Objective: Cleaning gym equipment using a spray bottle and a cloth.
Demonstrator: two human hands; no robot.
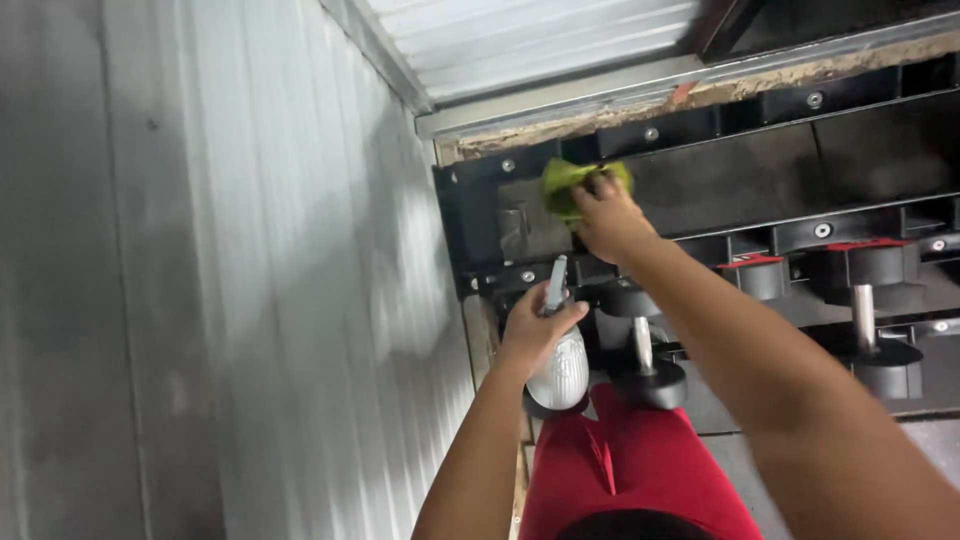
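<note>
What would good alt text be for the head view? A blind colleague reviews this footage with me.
A person's right hand presses a green cloth against the top shelf of a black dumbbell rack, while the left hand holds a clear spray bottle. Dumbbells sit on the shelf below, beside a grey corrugated metal wall.

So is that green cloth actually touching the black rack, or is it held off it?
Touching. The head view shows the right hand pressing the green cloth flat against the black rack, with no gap visible.
</note>
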